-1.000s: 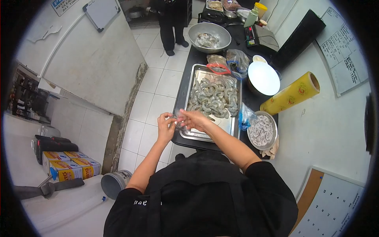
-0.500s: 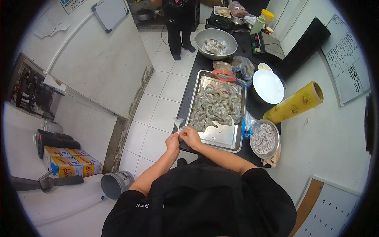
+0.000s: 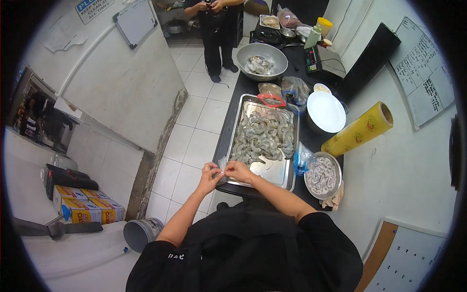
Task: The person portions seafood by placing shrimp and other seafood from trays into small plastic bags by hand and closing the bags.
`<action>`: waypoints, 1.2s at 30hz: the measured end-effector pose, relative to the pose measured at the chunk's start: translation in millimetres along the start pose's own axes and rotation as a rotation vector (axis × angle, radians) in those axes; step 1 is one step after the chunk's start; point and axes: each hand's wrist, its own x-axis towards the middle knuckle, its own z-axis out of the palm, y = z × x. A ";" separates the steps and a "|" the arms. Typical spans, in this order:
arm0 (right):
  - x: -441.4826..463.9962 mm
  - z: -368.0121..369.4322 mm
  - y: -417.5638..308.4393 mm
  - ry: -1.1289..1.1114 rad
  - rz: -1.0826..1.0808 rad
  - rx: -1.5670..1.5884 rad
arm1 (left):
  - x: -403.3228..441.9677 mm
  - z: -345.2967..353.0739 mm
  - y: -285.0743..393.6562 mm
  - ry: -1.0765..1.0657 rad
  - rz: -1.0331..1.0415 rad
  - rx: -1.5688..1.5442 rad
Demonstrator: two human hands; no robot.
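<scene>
A small clear plastic bag (image 3: 222, 163) is pinched between both my hands at the near left corner of a metal tray (image 3: 272, 176). My left hand (image 3: 209, 177) is closed on the left side of the bag. My right hand (image 3: 238, 171) grips it from the right, fingertips close to those of the left. What the bag holds is hidden by my fingers. Grey raw shrimp (image 3: 265, 136) lie heaped in the tray just beyond my hands.
Right of the tray are a bowl of peeled shrimp (image 3: 322, 176), a blue-edged bag (image 3: 302, 159) and a yellow film roll (image 3: 357, 130). Behind stand a large metal bowl (image 3: 262, 50), a white lid (image 3: 326, 109) and a scale (image 3: 325, 62). A person (image 3: 217, 36) stands across the floor.
My fingers have shifted on the bag, the left hand's fingers now more spread around it. The person across the room now has both hands in view at the waist. My view tilted slightly.
</scene>
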 end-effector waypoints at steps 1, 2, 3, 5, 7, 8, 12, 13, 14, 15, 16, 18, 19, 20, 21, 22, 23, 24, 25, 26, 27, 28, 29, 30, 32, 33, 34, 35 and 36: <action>0.1 -3.1 -0.5 -0.039 0.018 0.088 | 0.4 -2.5 0.1 -0.051 -0.046 -0.081; 1.7 -6.8 -1.0 -0.076 0.036 0.176 | 1.1 -0.8 1.6 -0.049 -0.050 -0.085; -0.1 -14.4 -16.3 -0.082 0.183 0.273 | 0.8 2.6 4.2 -0.001 -0.153 -0.281; 1.5 -11.1 -19.3 -0.016 0.230 0.291 | 2.6 14.0 8.3 0.103 -0.302 -0.526; 2.7 -16.9 -31.9 0.057 0.252 0.287 | 8.6 17.5 18.4 0.160 -0.236 -0.434; 4.2 -21.9 -37.3 0.060 0.254 0.288 | 12.1 17.5 22.8 0.218 -0.170 -0.340; 8.7 -40.1 -61.3 0.195 0.144 0.033 | 29.1 1.3 61.4 0.262 0.025 -0.098; 10.7 -42.9 -64.6 0.215 0.155 -0.005 | 34.8 1.4 63.7 0.262 0.074 -0.148; 11.7 -45.6 -68.3 0.236 0.164 -0.043 | 37.5 1.1 66.3 0.253 0.072 -0.150; 11.5 -48.3 -72.2 0.243 0.172 -0.043 | 40.4 1.2 69.3 0.244 0.057 -0.174; 10.0 -50.9 -76.1 0.277 0.122 -0.114 | 43.0 2.0 72.5 0.232 0.042 -0.198; 5.0 -53.5 -79.5 0.320 0.092 -0.183 | 44.6 5.1 76.0 0.194 0.065 -0.170; 3.8 -55.0 -80.4 0.321 0.054 -0.242 | 46.0 8.6 77.4 0.204 0.066 -0.289; 2.5 -56.0 -80.0 0.319 0.015 -0.301 | 48.0 11.8 78.9 0.216 0.066 -0.407; 1.2 -56.5 -78.8 0.348 -0.076 -0.314 | 51.6 13.4 85.2 0.264 0.160 -0.232; 0.0 -57.7 -77.9 0.353 -0.070 -0.315 | 52.5 12.2 91.0 0.257 0.161 -0.235; -0.7 -58.3 -77.5 0.339 -0.135 -0.398 | 51.8 9.1 96.2 0.141 0.111 -0.183; -0.7 -59.8 -83.2 0.321 -0.204 -0.480 | 51.7 5.8 103.1 0.029 0.060 -0.128; -1.3 -64.0 -88.6 0.320 -0.206 -0.480 | 53.3 7.5 98.9 0.031 0.060 -0.127; -4.4 -72.2 -93.2 0.330 -0.254 -0.510 | 55.7 11.4 91.3 -0.023 0.011 -0.077; -7.1 -81.2 -96.6 0.338 -0.302 -0.541 | 58.1 13.6 87.4 -0.075 -0.038 -0.028; -8.2 -90.3 -95.4 0.333 -0.305 -0.541 | 59.7 13.6 88.2 -0.070 -0.040 -0.030; -8.2 -100.5 -92.9 0.317 -0.178 -0.470 | 61.1 13.7 88.6 -0.089 0.019 -0.019; -8.4 -107.1 -90.5 0.296 -0.050 -0.398 | 62.0 11.7 92.5 -0.107 0.075 -0.008; -8.1 -110.7 -81.8 0.288 0.023 -0.367 | 68.4 5.4 99.4 -0.205 0.009 -0.029; -7.3 -111.4 -76.2 0.295 0.095 -0.339 | 71.7 3.4 104.2 -0.272 -0.036 0.006; -6.3 -110.3 -66.8 0.289 0.090 -0.342 | 74.4 2.4 106.5 -0.338 -0.078 0.041; -4.1 -109.1 -56.4 0.254 0.110 -0.212 | 77.1 0.5 103.4 -0.396 -0.116 0.067; -1.8 -110.1 -49.5 0.220 0.127 -0.082 | 76.5 -0.2 101.0 -0.386 -0.109 0.070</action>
